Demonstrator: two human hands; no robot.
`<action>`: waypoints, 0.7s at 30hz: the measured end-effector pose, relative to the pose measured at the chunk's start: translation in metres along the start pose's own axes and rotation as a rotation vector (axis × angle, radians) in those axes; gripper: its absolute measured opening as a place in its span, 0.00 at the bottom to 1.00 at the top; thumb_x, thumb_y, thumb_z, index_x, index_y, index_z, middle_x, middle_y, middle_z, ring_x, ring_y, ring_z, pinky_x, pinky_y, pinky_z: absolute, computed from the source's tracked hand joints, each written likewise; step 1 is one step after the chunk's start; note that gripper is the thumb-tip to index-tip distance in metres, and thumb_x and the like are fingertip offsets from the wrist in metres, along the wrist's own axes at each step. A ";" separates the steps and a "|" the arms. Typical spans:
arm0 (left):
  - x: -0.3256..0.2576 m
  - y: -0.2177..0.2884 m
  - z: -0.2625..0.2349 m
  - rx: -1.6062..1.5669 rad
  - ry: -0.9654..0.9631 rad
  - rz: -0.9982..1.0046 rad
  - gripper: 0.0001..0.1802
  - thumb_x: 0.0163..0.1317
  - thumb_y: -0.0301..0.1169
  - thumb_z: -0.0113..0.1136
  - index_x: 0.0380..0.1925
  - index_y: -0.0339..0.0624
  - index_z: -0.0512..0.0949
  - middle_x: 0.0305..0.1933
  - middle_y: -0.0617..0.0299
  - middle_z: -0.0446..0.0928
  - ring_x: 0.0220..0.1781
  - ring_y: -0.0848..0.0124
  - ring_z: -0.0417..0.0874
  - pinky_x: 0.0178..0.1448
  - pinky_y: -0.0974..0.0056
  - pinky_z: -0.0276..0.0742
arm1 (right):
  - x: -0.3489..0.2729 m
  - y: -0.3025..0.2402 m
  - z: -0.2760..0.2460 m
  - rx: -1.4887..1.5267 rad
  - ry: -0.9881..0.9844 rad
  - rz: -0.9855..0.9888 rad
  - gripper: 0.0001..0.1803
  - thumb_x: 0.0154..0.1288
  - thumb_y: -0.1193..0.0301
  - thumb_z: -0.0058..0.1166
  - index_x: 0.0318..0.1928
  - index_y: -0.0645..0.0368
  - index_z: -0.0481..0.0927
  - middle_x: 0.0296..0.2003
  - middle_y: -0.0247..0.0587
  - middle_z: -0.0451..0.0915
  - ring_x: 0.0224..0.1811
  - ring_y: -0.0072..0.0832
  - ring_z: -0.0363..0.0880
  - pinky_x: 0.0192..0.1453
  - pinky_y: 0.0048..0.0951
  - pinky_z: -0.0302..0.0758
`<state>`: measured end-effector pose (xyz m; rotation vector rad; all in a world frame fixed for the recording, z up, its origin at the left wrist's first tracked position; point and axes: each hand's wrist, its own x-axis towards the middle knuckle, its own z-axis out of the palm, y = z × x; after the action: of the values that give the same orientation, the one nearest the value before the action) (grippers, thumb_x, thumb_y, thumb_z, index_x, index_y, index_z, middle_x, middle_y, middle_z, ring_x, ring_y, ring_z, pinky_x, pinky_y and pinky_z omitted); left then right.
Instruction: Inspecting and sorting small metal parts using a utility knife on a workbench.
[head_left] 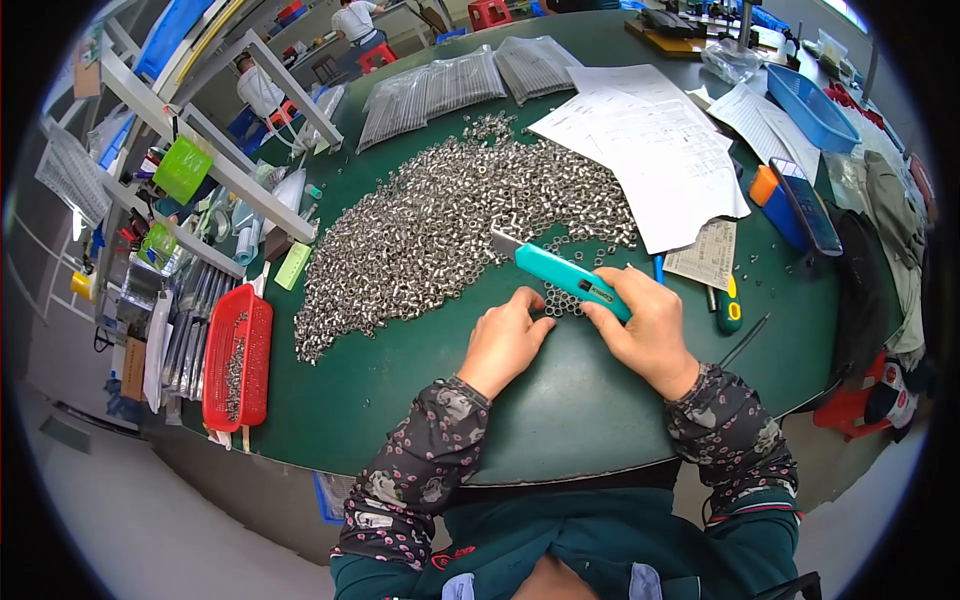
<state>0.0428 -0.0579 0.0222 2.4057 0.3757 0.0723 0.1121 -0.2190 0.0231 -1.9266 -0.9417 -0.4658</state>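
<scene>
My right hand [650,325] is closed round a teal utility knife [560,271], its blade pointing up and left over the edge of a big pile of small metal rings [430,230]. Left of the knife, my left hand [503,338] rests low over the green table, thumb and index fingertip apart. Its fingertips are beside a small cluster of rings [562,303] lying partly under the knife. Whether a ring touches those fingertips is hard to make out.
A red basket [258,360] with small metal parts stands at the left edge. Papers [650,150] overlap the pile's right side. Bagged metal rods [465,85] lie behind it. A green-yellow screwdriver [730,308] and a phone [805,205] are at the right. Two people sit far off.
</scene>
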 end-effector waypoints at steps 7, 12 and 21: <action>0.010 -0.001 0.010 0.183 0.076 0.032 0.11 0.50 0.33 0.58 0.29 0.39 0.71 0.25 0.52 0.76 0.30 0.54 0.78 0.33 0.54 0.71 | 0.002 -0.003 0.002 0.024 -0.046 -0.002 0.15 0.46 0.70 0.58 0.36 0.60 0.74 0.23 0.41 0.72 0.24 0.38 0.73 0.26 0.34 0.68; 0.004 -0.015 -0.006 -0.408 0.064 0.023 0.08 0.52 0.30 0.56 0.28 0.38 0.70 0.21 0.60 0.73 0.21 0.71 0.72 0.24 0.67 0.67 | 0.002 -0.004 0.003 0.052 -0.056 -0.010 0.15 0.46 0.69 0.58 0.36 0.59 0.74 0.23 0.41 0.71 0.25 0.39 0.72 0.26 0.34 0.68; -0.014 -0.067 -0.041 -1.636 0.038 -0.150 0.05 0.59 0.24 0.45 0.35 0.41 0.69 0.29 0.59 0.70 0.15 0.81 0.61 0.11 0.79 0.52 | -0.005 -0.009 0.005 0.033 -0.244 0.011 0.14 0.50 0.68 0.55 0.37 0.60 0.75 0.25 0.42 0.70 0.29 0.39 0.71 0.30 0.35 0.67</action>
<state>0.0065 0.0120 0.0102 0.7610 0.3014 0.2410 0.1018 -0.2144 0.0222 -1.9878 -1.0858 -0.2094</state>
